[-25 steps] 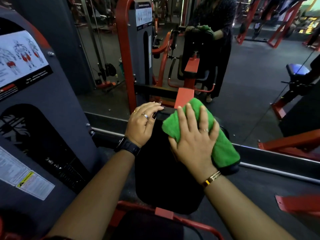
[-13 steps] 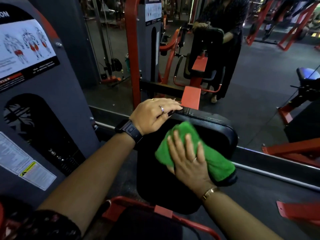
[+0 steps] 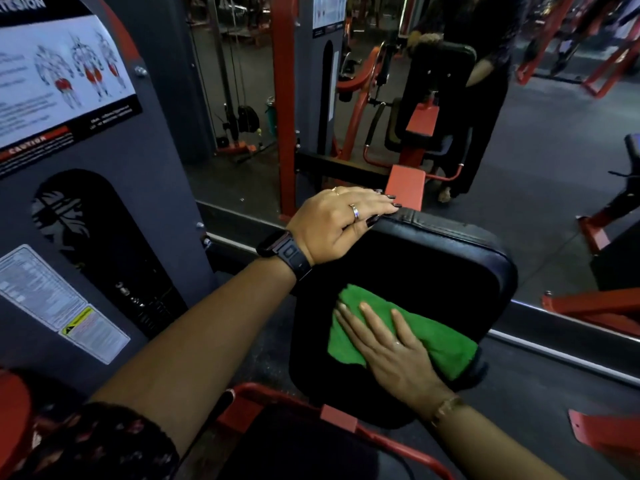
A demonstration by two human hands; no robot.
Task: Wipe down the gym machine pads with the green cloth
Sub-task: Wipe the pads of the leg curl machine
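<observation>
— What is biggest here?
— The grey machine [image 3: 114, 209] on our left, and right of it the black pad [image 3: 433, 265], its long axis running near to far.
— Where is the green cloth [image 3: 450, 348]?
— Flat on the pad's near right part, its long side slanting toward the right edge. Our right grip [image 3: 391, 355] lies on it, fingers straight and spread, pressing, wrist on the near side.
— And our left grip [image 3: 332, 223]?
— Hooked over the pad's far left corner, thumb on its face. Bare face lies far and left of the cloth; we judge the right grip should push that way.
</observation>
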